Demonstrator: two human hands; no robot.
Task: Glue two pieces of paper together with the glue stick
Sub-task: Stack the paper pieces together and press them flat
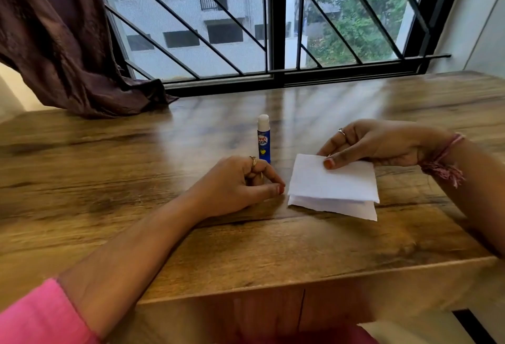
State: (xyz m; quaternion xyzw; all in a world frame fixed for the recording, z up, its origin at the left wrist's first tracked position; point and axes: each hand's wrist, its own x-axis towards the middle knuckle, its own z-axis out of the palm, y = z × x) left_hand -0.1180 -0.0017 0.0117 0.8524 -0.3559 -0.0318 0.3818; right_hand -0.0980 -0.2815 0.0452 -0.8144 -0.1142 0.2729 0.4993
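Right hand (382,144) pinching top paper (328,179) at far edge; left hand (240,185) loosely curled, holding nothing. Probably light, floppy: lift by corner. Glue stick (263,138) upright, rigid.

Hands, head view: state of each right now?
Left hand: resting on the table, fingers loosely curled, holding nothing.
Right hand: pinching the far edge of the top paper between thumb and fingers.
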